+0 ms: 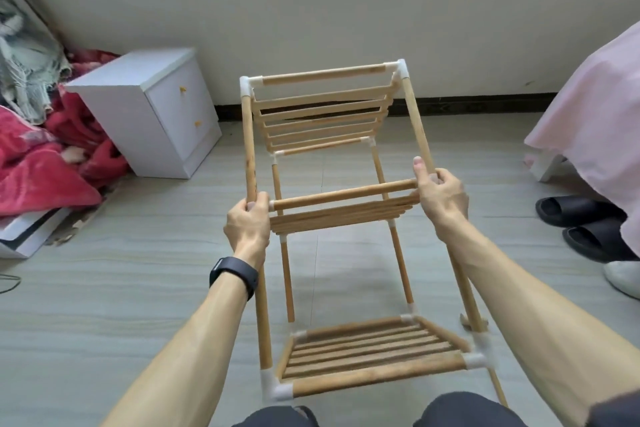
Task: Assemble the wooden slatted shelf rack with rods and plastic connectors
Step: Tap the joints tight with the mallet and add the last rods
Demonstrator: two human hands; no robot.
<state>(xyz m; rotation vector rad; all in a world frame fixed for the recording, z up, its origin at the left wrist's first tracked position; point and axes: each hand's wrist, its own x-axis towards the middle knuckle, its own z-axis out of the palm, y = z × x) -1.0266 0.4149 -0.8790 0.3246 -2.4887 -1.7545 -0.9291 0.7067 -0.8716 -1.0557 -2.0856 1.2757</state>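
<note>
Rack [322,75] approx. done, held tilted over floor [138,288]: 3 slatted shelves joined by upright rods w/ white connectors [401,66]. Lower left rods [263,322] look unseated from bottom shelf [374,354], prob. what's left. Mid-shelf corners sit inside both grips: left hand [247,224] fingers curl round front-left rod, right hand [440,198] grips front-right corner, thumb up.
</note>
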